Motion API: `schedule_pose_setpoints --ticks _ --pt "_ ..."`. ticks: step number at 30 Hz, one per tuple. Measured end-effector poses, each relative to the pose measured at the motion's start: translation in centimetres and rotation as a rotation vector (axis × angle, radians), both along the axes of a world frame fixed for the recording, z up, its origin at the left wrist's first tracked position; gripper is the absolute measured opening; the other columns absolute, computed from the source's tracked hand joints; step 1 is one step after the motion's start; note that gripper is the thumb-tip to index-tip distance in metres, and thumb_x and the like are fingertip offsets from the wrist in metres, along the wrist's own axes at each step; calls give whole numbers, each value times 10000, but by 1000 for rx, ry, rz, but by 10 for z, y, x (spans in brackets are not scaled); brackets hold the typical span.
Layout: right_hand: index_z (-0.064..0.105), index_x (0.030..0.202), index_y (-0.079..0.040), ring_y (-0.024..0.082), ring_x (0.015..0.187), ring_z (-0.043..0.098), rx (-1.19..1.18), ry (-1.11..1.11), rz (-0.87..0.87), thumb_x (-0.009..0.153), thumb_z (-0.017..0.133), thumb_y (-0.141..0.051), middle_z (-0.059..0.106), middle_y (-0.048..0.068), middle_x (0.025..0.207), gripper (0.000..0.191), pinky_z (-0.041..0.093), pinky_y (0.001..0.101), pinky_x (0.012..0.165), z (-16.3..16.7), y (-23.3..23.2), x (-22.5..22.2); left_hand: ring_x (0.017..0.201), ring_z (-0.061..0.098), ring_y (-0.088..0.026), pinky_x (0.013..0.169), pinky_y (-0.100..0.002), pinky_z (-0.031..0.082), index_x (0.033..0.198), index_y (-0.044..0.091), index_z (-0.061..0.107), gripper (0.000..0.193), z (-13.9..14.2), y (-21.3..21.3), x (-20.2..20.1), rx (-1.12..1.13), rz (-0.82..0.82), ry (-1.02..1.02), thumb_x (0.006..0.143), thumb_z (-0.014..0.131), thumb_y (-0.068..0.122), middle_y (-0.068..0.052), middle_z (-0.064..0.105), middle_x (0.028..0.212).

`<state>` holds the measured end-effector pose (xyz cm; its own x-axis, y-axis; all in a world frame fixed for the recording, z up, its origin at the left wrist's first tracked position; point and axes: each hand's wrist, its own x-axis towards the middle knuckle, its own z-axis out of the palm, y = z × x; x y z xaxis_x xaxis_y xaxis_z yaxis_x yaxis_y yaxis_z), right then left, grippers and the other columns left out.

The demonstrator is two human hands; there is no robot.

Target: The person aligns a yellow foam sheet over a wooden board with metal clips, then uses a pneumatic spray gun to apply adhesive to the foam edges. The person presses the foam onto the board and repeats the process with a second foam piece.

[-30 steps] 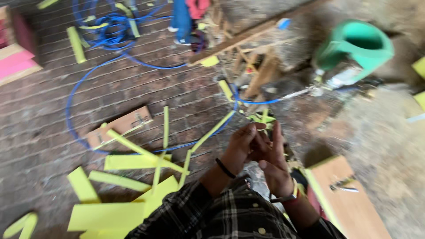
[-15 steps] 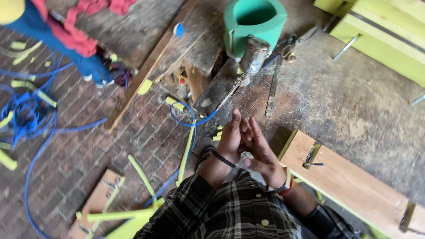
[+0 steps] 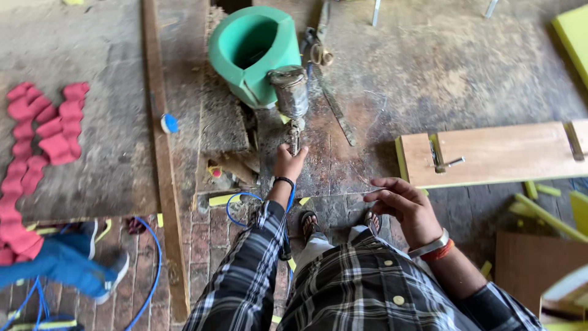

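At ten o'clock we see wavy red foam strips (image 3: 43, 132) lying on the grey slab. A long wooden plank (image 3: 160, 153) runs beside them, a small blue cap (image 3: 169, 123) touching it. At three o'clock lies a wooden board with a green edge (image 3: 496, 153); at eight o'clock, another person's blue-trousered leg (image 3: 58, 260).

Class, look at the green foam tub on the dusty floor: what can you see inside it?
The green foam tub shows only a dark, shadowed hollow; nothing can be made out in it. The metal spray gun cup covers its near corner, and the left hand grips the gun below.
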<state>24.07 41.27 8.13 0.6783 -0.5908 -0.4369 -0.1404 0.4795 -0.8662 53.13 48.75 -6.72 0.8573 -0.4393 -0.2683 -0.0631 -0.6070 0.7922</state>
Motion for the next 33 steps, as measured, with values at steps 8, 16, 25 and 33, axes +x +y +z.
schedule_pose_setpoints --ticks 8,16,25,33 --pt "667 1262 -15 165 848 681 -32 115 -208 993 588 -123 772 119 1013 301 559 330 824 -12 23 -38 934 694 -406 788 -517 551 1114 20 573 337 -24 -16 -12 17 -147 -328 1002 640 331 -199 699 1059" --pt "593 1362 -22 192 1092 686 -176 136 -232 936 652 -72 715 139 1254 434 557 357 932 -24 7 -40 814 706 -353 676 -465 567 1133 42 548 244 24 -16 -116 -290 -385 -278 951 664 156 -153 679 1011" --pt "234 1540 -102 243 1258 603 -466 -217 -396 920 727 -32 578 159 1395 796 519 363 1047 -28 -35 -42 959 651 -430 760 -506 541 1228 3 494 480 110 -55 -245 -522 -750 -278 861 739 194 -207 597 1124" --pt "357 1405 -108 245 1022 701 -464 -345 -716 978 626 55 680 124 1119 531 585 376 933 -10 -69 -142 1008 648 -423 802 -434 626 1586 -78 276 841 125 -66 -323 -549 -1167 -342 837 652 -9 -292 458 1385"
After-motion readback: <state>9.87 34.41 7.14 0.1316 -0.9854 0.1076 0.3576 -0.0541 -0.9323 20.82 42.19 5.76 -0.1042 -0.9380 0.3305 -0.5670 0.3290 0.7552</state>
